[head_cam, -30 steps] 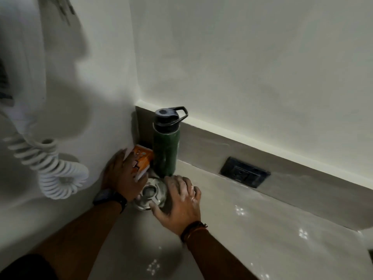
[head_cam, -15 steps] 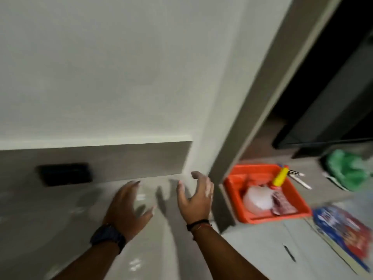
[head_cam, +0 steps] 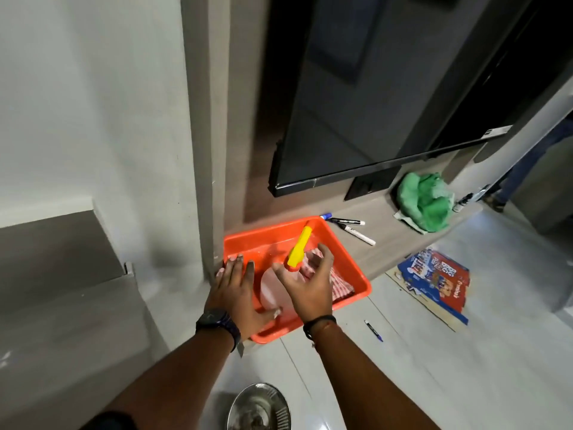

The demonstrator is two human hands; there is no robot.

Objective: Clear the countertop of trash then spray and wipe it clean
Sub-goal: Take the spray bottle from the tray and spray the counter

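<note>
An orange tray (head_cam: 350, 262) sits on the pale countertop (head_cam: 403, 367) beside a grey pillar. Inside it lies a clear spray bottle (head_cam: 269, 290) with a yellow nozzle (head_cam: 300, 246), next to a red-and-white checked cloth (head_cam: 339, 285). My left hand (head_cam: 237, 294) hovers over the tray's left side, fingers spread, holding nothing. My right hand (head_cam: 308, 287) reaches over the bottle just below the nozzle, fingers apart and not closed on it.
Two markers (head_cam: 356, 229) and a crumpled green bag (head_cam: 423, 203) lie on the shelf behind the tray, under a dark screen (head_cam: 356, 119). A flattened blue-and-red carton (head_cam: 434, 277) and a blue pen (head_cam: 373, 330) lie on the counter at right. A steel bowl (head_cam: 259, 408) stands near me.
My view swung right from the green bottle corner to the orange tray. Both hands left the items there and moved over the tray, the right one reaching the spray bottle.
</note>
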